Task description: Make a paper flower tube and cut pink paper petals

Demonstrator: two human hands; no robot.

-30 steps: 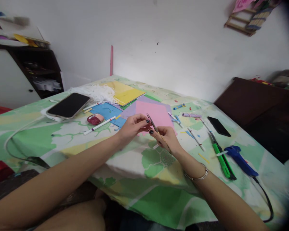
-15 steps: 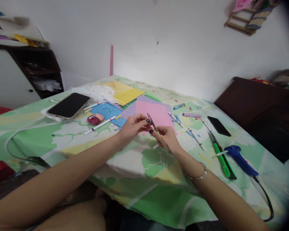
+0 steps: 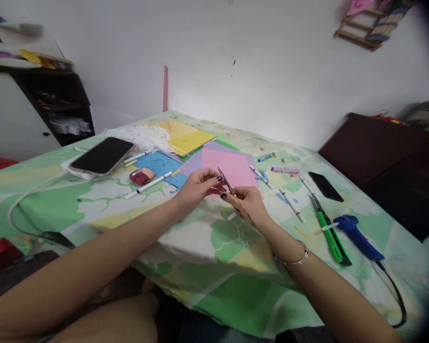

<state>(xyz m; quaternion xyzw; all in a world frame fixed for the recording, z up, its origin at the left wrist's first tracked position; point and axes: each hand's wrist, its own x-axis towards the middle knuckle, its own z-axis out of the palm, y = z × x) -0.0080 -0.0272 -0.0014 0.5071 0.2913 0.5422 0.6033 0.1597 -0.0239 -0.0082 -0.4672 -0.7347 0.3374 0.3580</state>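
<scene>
My right hand (image 3: 248,205) is closed round what look like slim scissors (image 3: 226,181), with dark pointed tips and a gold-coloured rear part. The tips point up and away, close to the fingertips of my left hand (image 3: 200,188). Thumb and fingers of that left hand are pinched together; whatever is between them is too small to make out. Both hands are raised over the near part of the table, in front of a pink sheet (image 3: 227,164) lying on a purple sheet (image 3: 191,166).
To the right lie a green box cutter (image 3: 331,238), a blue glue gun (image 3: 359,238) with its cord, and a black phone (image 3: 325,186). A phone (image 3: 102,156), a dark red case (image 3: 142,176), white yarn (image 3: 143,138) and a yellow folder (image 3: 186,136) occupy the left and back.
The scissors have turned slightly in my right hand, and their tips look closer together. My left hand has hardly moved.
</scene>
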